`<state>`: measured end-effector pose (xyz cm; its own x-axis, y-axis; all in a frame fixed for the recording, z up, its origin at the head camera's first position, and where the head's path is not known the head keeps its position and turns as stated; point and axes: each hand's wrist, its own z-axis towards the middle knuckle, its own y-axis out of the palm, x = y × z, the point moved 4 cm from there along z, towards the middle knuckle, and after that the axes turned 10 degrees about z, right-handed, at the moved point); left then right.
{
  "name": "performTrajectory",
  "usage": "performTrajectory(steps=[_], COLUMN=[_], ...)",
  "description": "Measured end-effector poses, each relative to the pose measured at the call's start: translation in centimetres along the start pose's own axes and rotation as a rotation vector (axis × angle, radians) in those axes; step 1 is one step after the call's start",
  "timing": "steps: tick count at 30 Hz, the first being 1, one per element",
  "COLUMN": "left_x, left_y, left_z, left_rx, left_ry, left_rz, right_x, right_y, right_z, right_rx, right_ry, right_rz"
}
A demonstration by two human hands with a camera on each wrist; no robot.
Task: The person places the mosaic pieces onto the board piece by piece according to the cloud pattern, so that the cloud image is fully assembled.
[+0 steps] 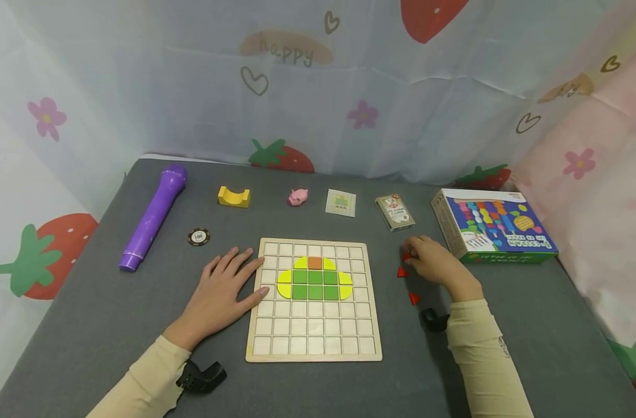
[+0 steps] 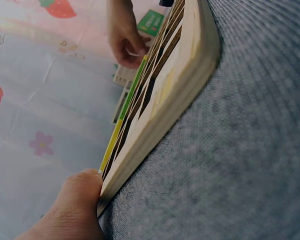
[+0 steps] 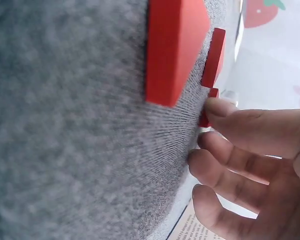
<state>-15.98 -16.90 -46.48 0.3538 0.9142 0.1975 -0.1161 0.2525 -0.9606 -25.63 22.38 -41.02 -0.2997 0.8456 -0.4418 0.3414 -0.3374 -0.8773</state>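
Observation:
A square wooden grid board (image 1: 315,345) lies on the table. Set on it are green squares (image 1: 315,292), yellow rounded pieces (image 1: 284,284) and one orange-brown square (image 1: 315,263). My left hand (image 1: 221,296) rests spread beside the board, thumb and index finger touching its left edge; the thumb (image 2: 80,195) shows at the board's corner. Right of the board, my right hand (image 1: 435,264) pinches the farthest red triangle (image 3: 205,117) at the tabletop, partly hidden by the thumb. Two other red triangles, a middle one (image 1: 402,272) and a near one (image 1: 414,298), lie closer to me.
Along the back lie a purple microphone-shaped tube (image 1: 153,217), a yellow block (image 1: 234,198), a poker chip (image 1: 198,237), a pink pig figure (image 1: 298,197), a small pattern card (image 1: 341,203) and a playing-card box (image 1: 395,212). A colourful game box (image 1: 495,225) stands right of my right hand.

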Motion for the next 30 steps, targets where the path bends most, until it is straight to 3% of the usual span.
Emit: performTrajectory(steps=[9, 16, 22, 27, 30], left_x=[-0.1, 0.0, 0.1, 0.1, 0.0], left_y=[0.1, 0.1, -0.1, 0.0, 0.0], left_z=[0.0, 0.1, 0.1, 0.1, 0.0], left_rx=[0.003, 0.002, 0.002, 0.001, -0.005], left_ry=[0.002, 0.003, 0.006, 0.003, 0.0], left_rz=[-0.003, -0.005, -0.005, -0.006, -0.007], right_x=[-0.9, -6.2, -10.7, -12.8, -13.3], right_y=[-0.1, 0.8, 2.8, 4.7, 5.7], right_z=[-0.3, -1.4, -2.4, -2.8, -2.7], right_rx=[0.026, 0.009, -0.085, -0.132, -0.161], right_ry=[-0.044, -0.179, -0.308, -0.423, -0.441], right_rz=[0.048, 0.119, 0.12, 0.151, 0.164])
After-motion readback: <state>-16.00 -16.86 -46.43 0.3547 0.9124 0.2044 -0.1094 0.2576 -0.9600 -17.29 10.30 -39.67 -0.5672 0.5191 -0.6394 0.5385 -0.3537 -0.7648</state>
